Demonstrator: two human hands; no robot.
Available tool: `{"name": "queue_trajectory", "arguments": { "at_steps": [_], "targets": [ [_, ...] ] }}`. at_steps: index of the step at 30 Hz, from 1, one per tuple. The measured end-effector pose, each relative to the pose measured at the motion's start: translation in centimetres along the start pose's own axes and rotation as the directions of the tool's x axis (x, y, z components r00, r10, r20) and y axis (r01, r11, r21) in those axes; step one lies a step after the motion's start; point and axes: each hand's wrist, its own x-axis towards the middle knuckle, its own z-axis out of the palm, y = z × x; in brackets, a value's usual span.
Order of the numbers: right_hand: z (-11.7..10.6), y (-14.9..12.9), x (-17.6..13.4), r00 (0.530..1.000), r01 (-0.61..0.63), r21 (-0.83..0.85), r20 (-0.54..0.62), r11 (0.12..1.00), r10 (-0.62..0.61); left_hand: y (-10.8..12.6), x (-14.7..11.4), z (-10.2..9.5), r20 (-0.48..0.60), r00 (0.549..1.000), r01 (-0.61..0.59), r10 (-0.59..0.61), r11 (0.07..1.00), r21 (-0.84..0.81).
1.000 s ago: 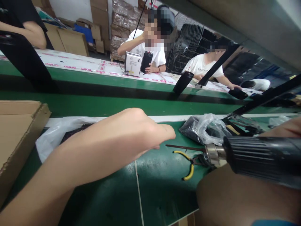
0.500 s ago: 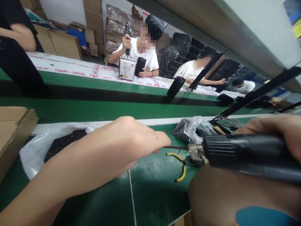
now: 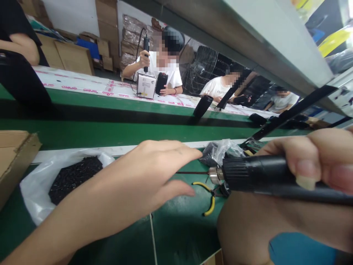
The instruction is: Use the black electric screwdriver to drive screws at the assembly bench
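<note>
My right hand (image 3: 320, 158) grips a black electric screwdriver (image 3: 264, 175) held level, its thin bit (image 3: 193, 172) pointing left. My left hand (image 3: 154, 173) hovers over the green bench with fingers spread, its fingertips right beside the bit's tip; I cannot tell if they touch it. It holds nothing that I can see. Yellow-handled pliers (image 3: 208, 198) lie on the bench below the screwdriver's chuck. A brown rounded object (image 3: 248, 228) with a blue patch fills the lower right under the screwdriver.
An open white bag of small black screws (image 3: 68, 176) lies at the left, a cardboard box (image 3: 13, 154) beyond it. A clear bag of black parts (image 3: 220, 151) sits behind the bit. Across the green conveyor (image 3: 110, 130), other people work; one holds a screwdriver over a white box (image 3: 145, 85).
My left hand has opened from a pinch at the bit's tip to spread fingers. The screwdriver has shifted left and my right hand has come more into view. The camera has tilted up slightly.
</note>
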Motion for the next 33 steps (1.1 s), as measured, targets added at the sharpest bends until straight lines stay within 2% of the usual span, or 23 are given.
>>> {"name": "queue_trajectory", "arguments": {
  "at_steps": [3,7,12,18,19,21,23,24,28,33],
  "targets": [
    [0.5,0.9,0.3,0.996,-0.076,-0.051,-0.056,0.996,0.073,1.2,0.5,0.3,-0.079,0.994,0.073,-0.081,0.993,-0.093],
    [1.7,1.7,0.4,0.992,-0.112,-0.025,-0.065,0.993,0.110,2.5,1.0,1.3,-0.119,0.991,0.030,-0.065,0.960,-0.277],
    [2.0,1.6,0.1,0.990,-0.110,0.002,-0.084,0.994,0.110,2.8,1.1,2.3,-0.226,0.974,-0.046,-0.019,0.959,-0.279],
    [1.6,1.0,-0.2,0.990,-0.067,0.040,-0.120,0.997,0.071,2.7,1.0,1.8,-0.198,0.980,-0.053,-0.008,0.952,-0.303],
    [1.7,0.9,-0.2,0.995,-0.032,0.072,-0.088,0.997,0.039,2.7,0.9,1.6,-0.193,0.981,-0.052,-0.007,0.953,-0.300],
    [1.8,0.8,-0.2,0.997,0.027,0.204,0.064,0.979,-0.041,2.7,0.9,1.5,-0.201,0.979,-0.050,-0.010,0.957,-0.287],
    [1.8,1.0,-0.1,0.967,0.032,0.340,0.225,0.940,-0.115,2.7,0.9,1.6,-0.216,0.976,-0.056,-0.006,0.959,-0.279],
    [1.7,1.1,0.0,0.953,0.027,0.383,0.269,0.924,-0.139,2.6,0.9,1.6,-0.220,0.976,-0.063,0.001,0.958,-0.278],
    [1.7,1.8,0.1,0.949,0.067,0.404,0.257,0.912,-0.184,2.5,1.1,1.8,-0.222,0.974,-0.097,0.037,0.960,-0.263],
    [1.9,2.5,0.2,0.954,-0.005,0.417,0.275,0.909,-0.120,2.3,1.1,1.3,-0.189,0.982,-0.070,0.025,0.969,-0.236]
  ]
}}
